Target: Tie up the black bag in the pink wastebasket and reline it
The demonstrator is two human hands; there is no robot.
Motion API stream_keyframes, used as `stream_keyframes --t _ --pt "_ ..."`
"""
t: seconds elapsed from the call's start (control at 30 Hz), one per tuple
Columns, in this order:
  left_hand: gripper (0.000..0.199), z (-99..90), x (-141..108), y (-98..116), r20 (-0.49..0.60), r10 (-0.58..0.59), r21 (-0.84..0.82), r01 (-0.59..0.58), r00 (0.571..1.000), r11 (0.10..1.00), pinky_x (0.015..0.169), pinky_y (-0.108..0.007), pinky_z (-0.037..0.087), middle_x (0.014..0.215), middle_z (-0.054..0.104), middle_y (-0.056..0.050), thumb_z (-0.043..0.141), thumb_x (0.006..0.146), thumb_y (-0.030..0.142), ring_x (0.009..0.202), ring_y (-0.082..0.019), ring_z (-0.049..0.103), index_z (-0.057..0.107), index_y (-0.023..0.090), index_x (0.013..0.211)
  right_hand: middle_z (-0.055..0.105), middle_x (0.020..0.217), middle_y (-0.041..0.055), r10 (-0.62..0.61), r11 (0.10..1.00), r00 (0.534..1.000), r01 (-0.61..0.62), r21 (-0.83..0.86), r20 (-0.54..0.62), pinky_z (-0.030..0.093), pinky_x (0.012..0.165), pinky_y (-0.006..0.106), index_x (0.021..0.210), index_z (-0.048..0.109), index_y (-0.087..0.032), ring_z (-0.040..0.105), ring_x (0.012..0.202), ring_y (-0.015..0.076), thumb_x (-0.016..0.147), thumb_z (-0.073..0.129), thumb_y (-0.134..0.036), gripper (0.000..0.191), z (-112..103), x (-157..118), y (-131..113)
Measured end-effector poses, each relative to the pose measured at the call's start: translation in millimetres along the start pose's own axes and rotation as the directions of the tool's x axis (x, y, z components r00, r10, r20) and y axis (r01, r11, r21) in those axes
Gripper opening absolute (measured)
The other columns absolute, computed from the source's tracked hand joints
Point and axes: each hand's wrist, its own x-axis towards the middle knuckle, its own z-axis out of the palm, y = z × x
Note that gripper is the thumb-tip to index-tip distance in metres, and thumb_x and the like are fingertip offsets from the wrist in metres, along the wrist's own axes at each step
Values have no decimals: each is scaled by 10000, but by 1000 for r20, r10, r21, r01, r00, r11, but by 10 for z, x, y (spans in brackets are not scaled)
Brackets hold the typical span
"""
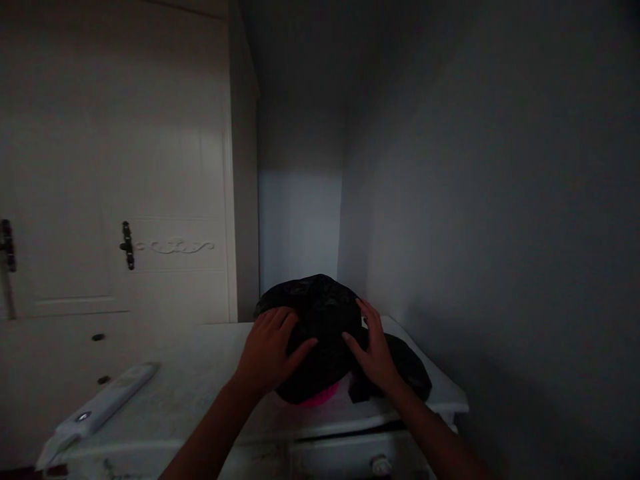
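A black plastic bag point(320, 333) sits bunched over something pink point(320, 397), of which only a low curved edge shows at the bottom. My left hand point(273, 347) grips the bag's left side, fingers over the top and thumb on the near face. On the right side my right hand point(371, 343) holds the bag, its thumb on the front and its fingers toward the rim. Another black plastic bundle point(407, 367) lies just behind my right wrist on the white dresser top point(200, 373). Poor light hides the folds under my fingers.
At the dresser's left edge lies a white power strip point(107, 403). A white wardrobe point(180, 167) with dark handles stands behind on the left. The grey wall point(475, 233) runs along the right. A drawer knob point(381, 465) juts out below the front edge.
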Motion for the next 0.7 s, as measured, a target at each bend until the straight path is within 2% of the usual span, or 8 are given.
stream_keyframes --t 0.13,0.2,0.27,0.33,0.43,0.53,0.6,0.7 --pt "594 -99 288 85 203 -109 -22 116 973 993 969 -501 483 893 765 -146 497 933 704 935 -350 717 754 202 1120 321 1678 133 210 971 976 -202 129 -56 269 1282 514 1630 256 -234 313 1554 278 958 578 -590 826 202 -191 183" --pt "632 -135 382 136 183 -98 -68 112 978 991 987 -485 476 1009 777 -156 504 928 707 1011 -355 715 713 223 1277 376 1657 137 328 929 944 -315 192 -41 273 1282 505 1604 333 -212 340 1547 271 987 473 -645 767 326 -320 348" --pt "691 -153 440 211 137 12 -113 4 990 994 1043 -475 454 1274 729 -152 526 932 684 1186 -354 666 568 260 1477 468 1604 150 426 884 905 -412 221 -18 305 1267 506 1551 439 -185 407 1513 281 995 379 -696 757 442 -440 546" --pt "688 -139 476 297 172 96 -119 -76 980 990 1049 -478 455 1325 709 -156 519 949 657 1224 -352 653 532 260 1510 551 1536 166 497 853 868 -486 189 -13 343 1248 509 1476 542 -158 472 1469 303 970 331 -761 815 532 -532 747" --pt "603 -66 519 385 333 23 -77 3 943 997 920 -474 514 985 784 -181 475 949 691 997 -362 735 770 208 1154 646 1429 175 511 859 858 -508 71 -42 392 1219 499 1353 652 -155 554 1393 314 958 248 -794 853 575 -598 997" --pt "684 -7 549 377 403 -16 -35 33 915 999 847 -482 527 855 769 -196 413 935 754 892 -370 741 797 192 863 703 1335 177 408 908 912 -411 -85 -48 421 1184 509 1289 694 -164 619 1308 310 1021 194 -647 746 498 -589 1145" --pt "661 -9 533 327 346 31 -55 -13 938 998 906 -498 510 902 775 -191 428 938 743 936 -362 731 797 195 912 714 1307 186 330 920 944 -327 -215 -19 426 1170 513 1270 707 -152 636 1283 312 1039 207 -530 668 410 -562 1206" --pt "524 -18 394 196 91 87 -129 -75 992 989 1076 -509 429 1168 759 -155 506 970 618 1145 -328 673 727 221 1230 720 1300 173 297 888 955 -269 -373 18 439 1148 497 1271 711 -160 649 1264 305 1029 258 -447 589 273 -505 1288"
